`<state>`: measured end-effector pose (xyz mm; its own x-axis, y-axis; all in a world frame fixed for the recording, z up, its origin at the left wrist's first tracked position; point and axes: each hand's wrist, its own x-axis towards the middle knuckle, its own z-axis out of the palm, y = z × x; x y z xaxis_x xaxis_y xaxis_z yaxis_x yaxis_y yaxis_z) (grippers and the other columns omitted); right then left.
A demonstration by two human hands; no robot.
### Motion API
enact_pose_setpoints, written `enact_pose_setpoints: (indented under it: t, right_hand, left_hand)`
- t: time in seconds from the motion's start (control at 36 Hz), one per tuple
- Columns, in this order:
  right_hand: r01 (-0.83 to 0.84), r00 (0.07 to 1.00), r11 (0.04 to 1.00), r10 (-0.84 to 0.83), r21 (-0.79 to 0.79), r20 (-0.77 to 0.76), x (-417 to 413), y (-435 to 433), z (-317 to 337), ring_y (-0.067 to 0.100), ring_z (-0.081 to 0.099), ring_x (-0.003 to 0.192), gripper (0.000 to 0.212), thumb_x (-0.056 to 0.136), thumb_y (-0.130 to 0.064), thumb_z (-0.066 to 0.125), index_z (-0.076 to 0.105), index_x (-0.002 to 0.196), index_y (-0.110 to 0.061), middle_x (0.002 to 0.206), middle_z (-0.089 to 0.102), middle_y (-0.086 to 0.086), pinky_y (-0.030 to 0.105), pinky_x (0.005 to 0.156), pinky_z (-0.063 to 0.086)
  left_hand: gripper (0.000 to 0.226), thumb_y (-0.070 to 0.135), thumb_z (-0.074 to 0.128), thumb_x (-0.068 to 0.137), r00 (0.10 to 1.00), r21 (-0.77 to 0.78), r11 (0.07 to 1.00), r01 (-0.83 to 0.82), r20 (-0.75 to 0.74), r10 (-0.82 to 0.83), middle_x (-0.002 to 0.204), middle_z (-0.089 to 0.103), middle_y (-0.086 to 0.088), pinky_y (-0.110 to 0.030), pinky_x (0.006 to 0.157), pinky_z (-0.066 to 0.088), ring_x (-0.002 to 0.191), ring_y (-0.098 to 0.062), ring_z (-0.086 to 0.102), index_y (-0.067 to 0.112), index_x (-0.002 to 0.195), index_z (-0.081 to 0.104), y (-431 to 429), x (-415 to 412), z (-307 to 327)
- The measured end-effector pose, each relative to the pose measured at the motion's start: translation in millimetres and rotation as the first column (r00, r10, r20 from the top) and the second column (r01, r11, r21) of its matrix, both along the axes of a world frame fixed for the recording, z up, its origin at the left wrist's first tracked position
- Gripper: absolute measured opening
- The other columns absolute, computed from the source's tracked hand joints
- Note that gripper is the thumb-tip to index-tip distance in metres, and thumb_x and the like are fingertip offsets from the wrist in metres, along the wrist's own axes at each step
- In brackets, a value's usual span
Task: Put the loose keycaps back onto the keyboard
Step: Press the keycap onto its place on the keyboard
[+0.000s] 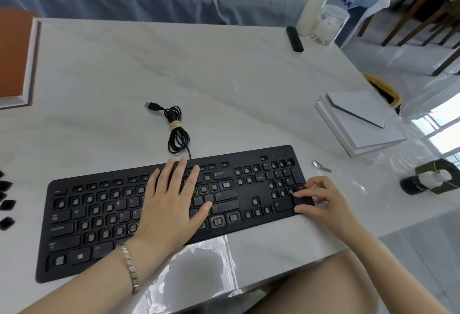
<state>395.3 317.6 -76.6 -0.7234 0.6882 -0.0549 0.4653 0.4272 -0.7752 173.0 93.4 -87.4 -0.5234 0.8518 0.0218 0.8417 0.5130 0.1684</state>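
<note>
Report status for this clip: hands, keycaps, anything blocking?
Left hand flat on keyboard. Right hand pinches keycap at numpad's near-right corner. Most sockets bare; loose keycaps at left edge of table. Nothing blocking.

Bare forearms; behind the left grip (171,204), a silver-gold metal bracelet (129,267) of flat rectangular links

White marble table (224,77): tall white bottle (314,8), clear plastic jar (328,26), black oblong bar (294,39) at far-right corner; stacked white boards (358,127) at right edge.
</note>
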Motion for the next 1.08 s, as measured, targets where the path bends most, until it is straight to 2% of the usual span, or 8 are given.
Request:
enact_pose_setpoints:
  t: [0.19, 0.44, 0.53, 0.61, 0.67, 0.78, 0.94, 1.08]
  right_hand:
    - [-0.015, 0.999, 0.999, 0.013, -0.034, -0.044, -1, 0, -1, -0.009, 0.046, 0.079, 0.061, 0.058, 0.001, 0.082, 0.066, 0.066, -0.057, 0.096, 0.047, -0.004, 0.007, 0.069, 0.037]
    - [0.005, 0.996, 1.0, -0.007, 0.024, 0.091, -1, 4, 0, -0.015, 0.045, 0.09, 0.055, 0.059, -0.011, 0.085, 0.063, 0.062, -0.062, 0.095, 0.047, -0.014, 0.004, 0.074, 0.031]
    - [0.022, 0.995, 0.988, -0.036, 0.15, 0.088, 2, -7, 0, -0.003, 0.045, 0.088, 0.041, 0.062, -0.013, 0.083, 0.068, 0.077, -0.049, 0.096, 0.049, -0.014, 0.008, 0.077, 0.031]
    - [-0.007, 0.992, 0.896, -0.051, 0.445, 0.117, 9, -20, -5, 0.008, 0.039, 0.08, 0.026, 0.069, -0.015, 0.079, 0.075, 0.094, -0.023, 0.098, 0.055, -0.002, 0.011, 0.075, 0.029]
    - [-0.025, 0.992, 0.805, -0.051, 0.593, 0.111, 13, -28, -9, 0.012, 0.039, 0.08, 0.02, 0.075, -0.023, 0.075, 0.075, 0.095, -0.02, 0.1, 0.058, 0.005, 0.015, 0.075, 0.029]
    - [0.013, 0.995, 0.727, -0.077, 0.686, 0.062, 12, -36, -18, 0.017, 0.041, 0.078, 0.03, 0.083, -0.034, 0.052, 0.075, 0.096, -0.018, 0.104, 0.055, 0.004, 0.024, 0.072, 0.039]
    - [0.084, 0.996, 0.832, -0.093, 0.548, -0.011, 10, -34, -20, 0.008, 0.037, 0.075, 0.023, 0.075, -0.018, 0.063, 0.075, 0.094, -0.013, 0.1, 0.046, -0.01, 0.004, 0.077, 0.03]
    - [0.118, 0.992, 0.781, -0.116, 0.613, -0.043, 10, -42, -18, 0.008, 0.044, 0.074, 0.017, 0.071, -0.01, 0.065, 0.076, 0.083, -0.006, 0.086, 0.063, 0.006, 0.005, 0.075, 0.034]
  left_hand:
    - [0.077, 0.06, 0.01, 0.093, 1.0, 0.011, 1.0, -0.002, -0.014, 0.002, 0.141, 0.044, -0.02, -0.048, 0.107, 0.019, 0.133, -0.035, 0.031, 0.008, 0.132, 0.05, 0, 1, -1]
    - [0.071, 0.057, 0.022, 0.092, 1.0, 0.014, 1.0, 0.0, -0.017, 0.0, 0.14, 0.045, -0.02, -0.048, 0.107, 0.018, 0.132, -0.035, 0.032, 0.008, 0.132, 0.052, 1, 1, 0]
    - [0.075, 0.06, 0.012, 0.093, 1.0, 0.005, 1.0, -0.003, -0.008, 0.003, 0.141, 0.045, -0.02, -0.048, 0.107, 0.018, 0.132, -0.035, 0.031, 0.009, 0.133, 0.051, 0, 1, 1]
    - [0.073, 0.059, 0.016, 0.093, 1.0, 0.007, 1.0, 0.0, -0.007, 0.0, 0.142, 0.044, -0.019, -0.048, 0.108, 0.017, 0.133, -0.035, 0.031, 0.009, 0.133, 0.051, 0, 1, 0]
    - [0.074, 0.059, 0.014, 0.093, 1.0, 0.004, 1.0, 0.001, -0.009, -0.001, 0.142, 0.044, -0.019, -0.047, 0.108, 0.017, 0.133, -0.035, 0.031, 0.009, 0.133, 0.051, 0, 1, 0]
    - [0.076, 0.059, 0.011, 0.093, 1.0, -0.006, 1.0, 0.004, -0.007, -0.004, 0.141, 0.044, -0.02, -0.047, 0.107, 0.017, 0.133, -0.034, 0.03, 0.009, 0.133, 0.051, 0, 0, 1]
    - [0.078, 0.06, 0.008, 0.093, 1.0, -0.007, 1.0, 0.008, -0.002, -0.008, 0.14, 0.046, -0.02, -0.047, 0.107, 0.018, 0.132, -0.034, 0.03, 0.009, 0.132, 0.052, 0, -2, 1]
    - [0.077, 0.059, 0.008, 0.094, 1.0, 0.004, 1.0, 0.009, -0.005, -0.009, 0.14, 0.046, -0.02, -0.048, 0.107, 0.019, 0.132, -0.035, 0.032, 0.008, 0.132, 0.051, -1, -1, 0]
